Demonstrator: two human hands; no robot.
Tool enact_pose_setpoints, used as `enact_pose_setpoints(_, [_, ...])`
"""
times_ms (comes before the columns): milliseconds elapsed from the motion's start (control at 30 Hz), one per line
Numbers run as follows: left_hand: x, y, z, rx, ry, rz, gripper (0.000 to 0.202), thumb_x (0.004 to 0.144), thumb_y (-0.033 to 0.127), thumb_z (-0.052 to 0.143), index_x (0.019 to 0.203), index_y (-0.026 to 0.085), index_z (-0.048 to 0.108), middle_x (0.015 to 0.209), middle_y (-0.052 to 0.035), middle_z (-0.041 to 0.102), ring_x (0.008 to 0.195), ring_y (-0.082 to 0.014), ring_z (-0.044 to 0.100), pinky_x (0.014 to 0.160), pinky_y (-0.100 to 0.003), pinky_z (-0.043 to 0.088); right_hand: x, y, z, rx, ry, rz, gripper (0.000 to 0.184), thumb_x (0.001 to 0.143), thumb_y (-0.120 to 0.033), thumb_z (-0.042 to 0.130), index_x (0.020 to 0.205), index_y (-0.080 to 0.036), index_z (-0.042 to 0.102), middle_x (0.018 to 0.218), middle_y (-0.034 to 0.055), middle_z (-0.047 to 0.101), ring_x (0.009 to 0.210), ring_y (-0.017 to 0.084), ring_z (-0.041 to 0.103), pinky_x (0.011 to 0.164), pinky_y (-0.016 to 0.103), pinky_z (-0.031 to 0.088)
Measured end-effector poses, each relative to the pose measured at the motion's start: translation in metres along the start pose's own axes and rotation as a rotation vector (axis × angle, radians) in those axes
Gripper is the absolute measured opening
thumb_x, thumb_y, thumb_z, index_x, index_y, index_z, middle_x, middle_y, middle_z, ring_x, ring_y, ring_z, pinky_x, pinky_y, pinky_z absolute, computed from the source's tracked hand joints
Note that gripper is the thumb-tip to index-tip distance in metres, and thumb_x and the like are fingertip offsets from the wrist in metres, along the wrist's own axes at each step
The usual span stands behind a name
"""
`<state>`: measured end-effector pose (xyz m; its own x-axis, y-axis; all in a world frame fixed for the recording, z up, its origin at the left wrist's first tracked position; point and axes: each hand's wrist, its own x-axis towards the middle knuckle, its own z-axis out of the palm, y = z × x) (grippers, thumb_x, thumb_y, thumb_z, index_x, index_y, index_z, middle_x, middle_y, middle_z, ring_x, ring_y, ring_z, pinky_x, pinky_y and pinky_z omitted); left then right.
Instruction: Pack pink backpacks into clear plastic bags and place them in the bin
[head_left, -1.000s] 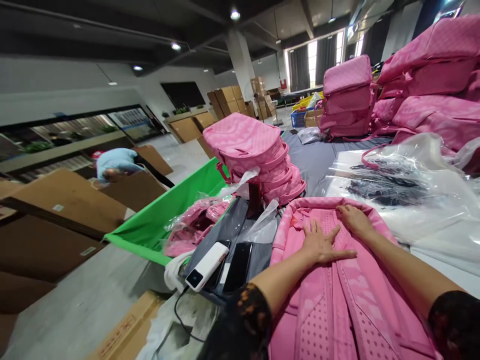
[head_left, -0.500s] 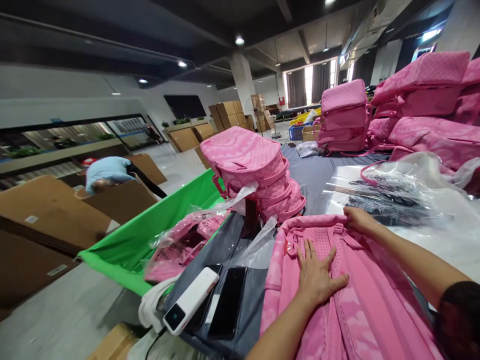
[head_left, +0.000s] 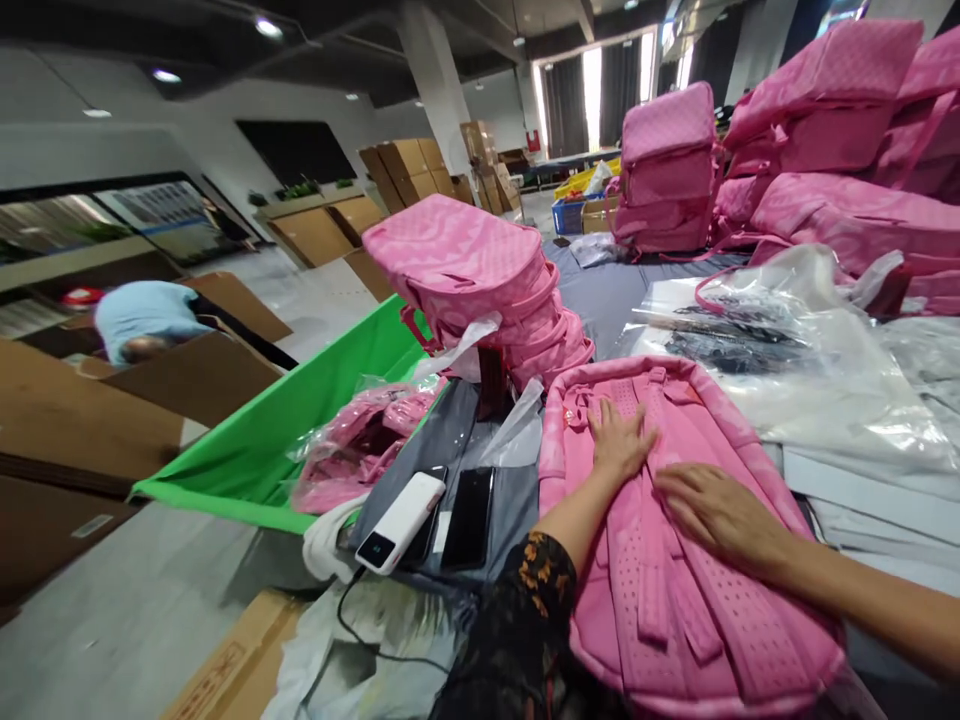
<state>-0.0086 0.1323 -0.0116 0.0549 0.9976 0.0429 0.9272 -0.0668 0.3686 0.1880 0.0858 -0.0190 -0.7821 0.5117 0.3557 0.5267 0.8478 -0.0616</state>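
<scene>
"What could go wrong from where you sit?"

"I judge that a sideways push from my left grip (head_left: 621,440) could slide the pink backpack (head_left: 652,590) into the black phone (head_left: 469,520), near its left edge on the table (head_left: 592,300). A forward shove could topple the stacked bags (head_left: 465,255) just beyond its top."

"Are you clamped on anything?"

"No, both hands are open. The left lies palm down, fingers spread, on the upper back panel; my right grip (head_left: 720,510) rests palm down over a shoulder strap."

"And the backpack?"

"Directly under both, strap side up. A careless drag could twist that strap."
</scene>
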Motion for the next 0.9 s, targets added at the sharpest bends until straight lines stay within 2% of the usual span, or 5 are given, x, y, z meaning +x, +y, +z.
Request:
enact_pose_setpoints(233, [-0.079, 0.027, -0.05, -0.003, -0.118, 0.408, 0.036, 0.105, 0.039, 0.042, 0.127, 0.025, 0.067, 0.133, -0.009, 0.066, 0.131, -0.0284, 0.053, 0.118, -0.058, 0.033, -0.005, -0.002, 0.04, -0.178, -0.036, 0.084, 0.038, 0.1, -0.026, 0.047, 0.131, -0.018, 0.067, 0.135, 0.0135, 0.067, 0.122, 0.029, 0.057, 0.102, 0.044, 0.042])
enact_pose_setpoints(467, [-0.128, 0.034, 0.015, 0.175, -0.238, 0.793, 0.026, 0.102, 0.03, 0.049, 0.098, 0.014, 0.069, 0.097, -0.0086, 0.07, 0.095, -0.0223, 0.061, 0.09, -0.037, 0.046, -0.002, 0.001, 0.039, -0.081, 0.126, 0.142, 0.037, 0.098, -0.019, 0.044, 0.126, -0.016, 0.067, 0.13, 0.0162, 0.068, 0.114, 0.031, 0.059, 0.096, 0.045, 0.044])
enact_pose_setpoints(600, [-0.112, 0.017, 0.045, 0.096, -0.119, 0.742, 0.026, 0.099, 0.033, 0.052, 0.1, 0.014, 0.07, 0.1, -0.0114, 0.069, 0.101, -0.0261, 0.059, 0.096, -0.042, 0.043, 0.001, -0.016, 0.001, 0.054, 0.213, 0.099, 0.033, 0.1, -0.023, 0.039, 0.115, -0.013, 0.067, 0.106, 0.017, 0.073, 0.097, 0.027, 0.063, 0.087, 0.041, 0.048])
enact_pose_setpoints(733, [-0.11, 0.009, 0.047, -0.228, -0.099, 0.556, 0.027, 0.09, 0.04, 0.066, 0.103, 0.017, 0.069, 0.109, -0.0123, 0.069, 0.109, -0.0292, 0.058, 0.1, -0.047, 0.043, -0.009, -0.061, -0.037, 0.292, -0.133, -0.488, 0.021, 0.093, -0.031, 0.048, 0.097, -0.021, 0.066, 0.088, 0.0077, 0.068, 0.081, 0.022, 0.059, 0.075, 0.037, 0.044])
enact_pose_setpoints(900, [-0.103, 0.0, 0.048, -0.636, -0.17, 0.421, 0.057, 0.109, 0.029, 0.008, 0.118, 0.014, 0.062, 0.108, -0.0116, 0.071, 0.096, -0.0196, 0.067, 0.085, -0.034, 0.052, -0.018, -0.071, -0.001, 0.456, -0.36, -0.645, 0.016, 0.092, -0.023, 0.043, 0.086, -0.021, 0.058, 0.072, 0.0017, 0.061, 0.061, 0.017, 0.047, 0.06, 0.033, 0.032])
